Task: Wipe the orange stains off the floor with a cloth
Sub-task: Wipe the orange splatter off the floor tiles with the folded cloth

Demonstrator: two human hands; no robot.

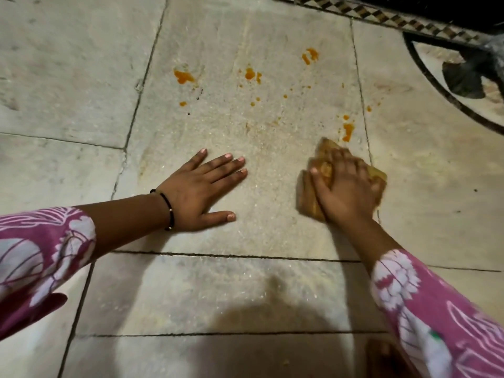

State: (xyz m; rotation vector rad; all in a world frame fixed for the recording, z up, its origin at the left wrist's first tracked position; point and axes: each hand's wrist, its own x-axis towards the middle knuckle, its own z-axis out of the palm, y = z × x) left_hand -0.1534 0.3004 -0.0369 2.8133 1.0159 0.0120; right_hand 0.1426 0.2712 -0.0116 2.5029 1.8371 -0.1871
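Note:
Several orange stains dot a pale stone floor tile point(218, 126): one blob at the upper left point(184, 76), one in the middle point(250, 74), one at the upper right point(310, 55), and a streak point(348, 131) just beyond the cloth. My right hand point(346, 186) presses flat on a folded, orange-soaked cloth point(309, 197) on the tile's right side. My left hand point(201, 189) lies flat on the tile with its fingers spread, holding nothing. A faint wet smear runs between the hands.
Dark grout lines point(234, 256) divide the floor. A patterned mosaic border point(381, 13) and a dark inlaid curve point(441, 85) lie at the upper right. A shadow falls over the near tiles point(272, 336).

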